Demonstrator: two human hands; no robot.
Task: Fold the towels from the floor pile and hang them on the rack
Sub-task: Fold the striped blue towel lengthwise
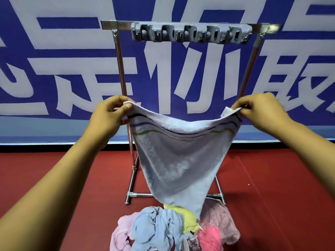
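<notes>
A light blue towel point(179, 160) with dark and green stripes near its top edge hangs in front of me, sagging in the middle. My left hand point(108, 115) pinches its top left corner and my right hand point(261, 111) pinches its top right corner. The towel's lower tip reaches down to the floor pile point(174, 230) of pink, blue, yellow and mauve towels. Behind the towel stands the metal rack point(119, 57), its top bar carrying a grey clip strip point(190, 34).
A blue banner with large white characters point(54, 69) covers the wall behind the rack. The floor is red carpet point(54, 178). The rack's feet and lower crossbar point(141, 194) stand just behind the pile.
</notes>
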